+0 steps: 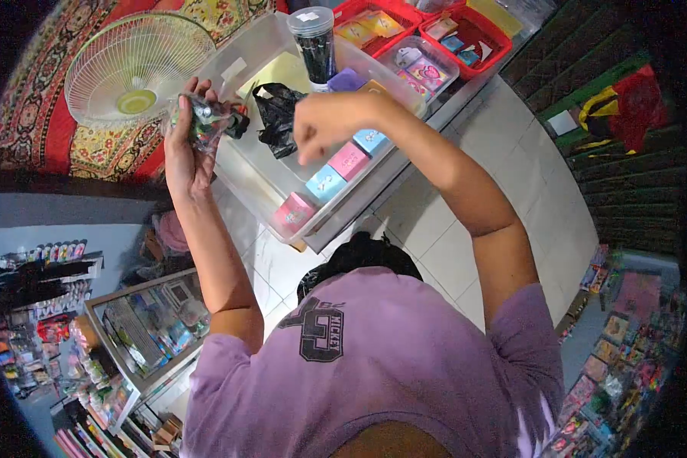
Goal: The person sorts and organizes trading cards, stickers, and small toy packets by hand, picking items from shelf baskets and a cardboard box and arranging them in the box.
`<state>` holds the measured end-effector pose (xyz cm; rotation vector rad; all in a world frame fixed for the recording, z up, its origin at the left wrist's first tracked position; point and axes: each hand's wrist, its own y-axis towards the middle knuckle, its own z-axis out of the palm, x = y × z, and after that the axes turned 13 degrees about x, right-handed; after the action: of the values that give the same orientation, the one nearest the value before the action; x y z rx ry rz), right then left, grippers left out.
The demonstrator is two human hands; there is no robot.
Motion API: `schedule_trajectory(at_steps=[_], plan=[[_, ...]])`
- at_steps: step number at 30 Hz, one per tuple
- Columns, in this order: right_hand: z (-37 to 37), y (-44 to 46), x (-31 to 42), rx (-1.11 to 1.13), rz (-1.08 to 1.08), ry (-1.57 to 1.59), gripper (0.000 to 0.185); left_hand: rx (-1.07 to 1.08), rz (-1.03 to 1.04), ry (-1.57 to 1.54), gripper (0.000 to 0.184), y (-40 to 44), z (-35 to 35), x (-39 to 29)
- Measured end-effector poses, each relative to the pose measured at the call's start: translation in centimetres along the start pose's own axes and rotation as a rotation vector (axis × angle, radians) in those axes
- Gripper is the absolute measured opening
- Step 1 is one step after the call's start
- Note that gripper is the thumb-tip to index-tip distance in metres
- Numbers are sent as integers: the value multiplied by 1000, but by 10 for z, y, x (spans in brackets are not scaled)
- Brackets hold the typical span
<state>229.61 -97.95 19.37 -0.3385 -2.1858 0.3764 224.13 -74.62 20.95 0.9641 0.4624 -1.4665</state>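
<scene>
My left hand [185, 141] is raised at the left side of a clear plastic bin [244, 179], its fingers wrapped round a clear plastic packet [206, 122] with dark and green contents I cannot name. Over the bin hangs my right hand [332, 122], its fingers curled down and partly hidden; whether anything is in them I cannot make out. Just left of it lies a crumpled black plastic bag [275, 114]. Pink and light blue small boxes [326, 183] line the bin's near right side. A clear-lidded jar [313, 46] of black items stands at the back.
A fan [137, 69] stands at the left before a patterned red cloth [38, 99]. Beyond the bin are red baskets [477, 34] and a clear tray [427, 69] with cards. A glass display case [149, 328] is at lower left. Tiled floor [511, 175] lies to the right.
</scene>
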Motion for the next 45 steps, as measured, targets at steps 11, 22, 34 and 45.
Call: schedule_trajectory(at_steps=[11,22,34,45], plan=[[10,28,-8,-173,439,-368,23,15,-75,6,50,16,-18,7],[188,-181,88,-1411,399,-52,29,144,-105,366,46,3,-1,14],[681,-144,390,-2594,1293,577,28,725,-152,272,44,-125,236,161],[846,17,601,-3267,1483,199,26,1782,-1529,-477,44,-633,476,197]])
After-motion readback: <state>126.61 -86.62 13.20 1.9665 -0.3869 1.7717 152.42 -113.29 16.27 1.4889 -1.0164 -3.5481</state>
